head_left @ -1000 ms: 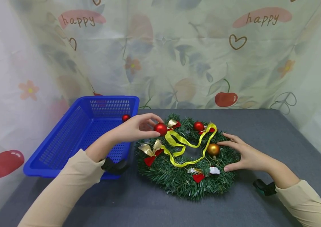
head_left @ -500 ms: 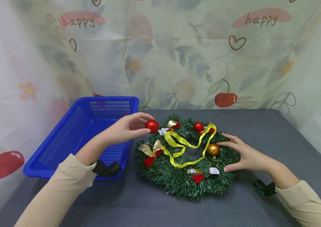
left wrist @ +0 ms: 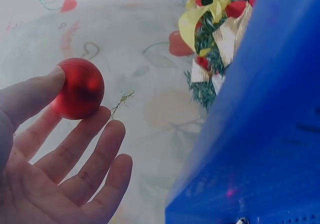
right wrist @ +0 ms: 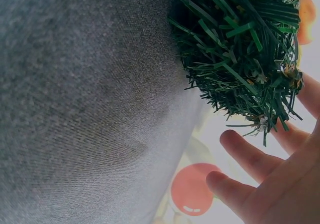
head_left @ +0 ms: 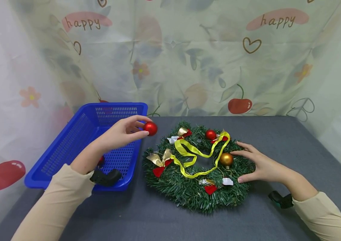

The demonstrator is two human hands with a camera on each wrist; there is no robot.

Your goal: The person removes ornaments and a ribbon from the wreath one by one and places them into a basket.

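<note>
My left hand (head_left: 124, 133) pinches a shiny red Christmas bauble (head_left: 150, 128) between thumb and fingertips, above the right rim of the blue basket (head_left: 34, 183). In the left wrist view the bauble (left wrist: 79, 88) sits under the thumb, and a thin gold wire tuft sticks out behind the fingers. A green Christmas wreath (head_left: 188, 197) lies flat on the table, trimmed with bows, a red bauble (head_left: 210, 135), a gold bauble (head_left: 226, 159) and a loose yellow ribbon (head_left: 200, 174). At the wreath's right edge rests my right hand (head_left: 262, 165), thumb and fingers spread, fingertips at the greenery.
Inside the basket, another red bauble (head_left: 101, 161) shows partly behind the left wrist. The basket stands left of the wreath on a grey tabletop (head_left: 164, 227). A patterned curtain (head_left: 170, 67) closes off the back and sides.
My left hand has carried the red bauble leftward and slightly up, from over the wreath to the basket's right rim. The right hand has stayed at the wreath's edge.
</note>
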